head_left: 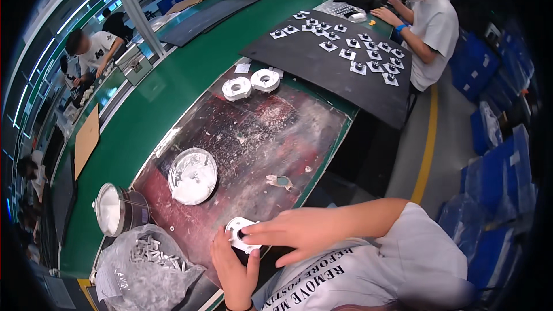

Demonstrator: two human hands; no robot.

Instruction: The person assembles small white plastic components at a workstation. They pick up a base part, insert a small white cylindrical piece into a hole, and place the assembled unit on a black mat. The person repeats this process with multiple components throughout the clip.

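Head view. White housing (237, 226), one: at the six o'clock end of the surface (259, 196); roundish, long axis unclear. Left hand (235, 268): clamped around its edge, housing at twelve o'clock. Right hand (296, 235): fingers across it, thumb apart, housing at nine.

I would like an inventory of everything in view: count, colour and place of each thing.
Worn board: one, reddish, before the person
Flanged part: one, white with dark centre, between the hands' grips
Round parts: two, white, board's far end
Dish: one, silvery with white contents, on board
Can: one, grey, board's left edge
Plastic bag: one, clear with pale cylinders, lower left
Tabletop: green, beyond the board
Small parts: about twenty, black and white, on black panel
Bins: several, blue, mostly right
Co-workers: several, some in white, right and left
Left grip: one, bare, around flanged part
Right grip: one, bare, over flanged part
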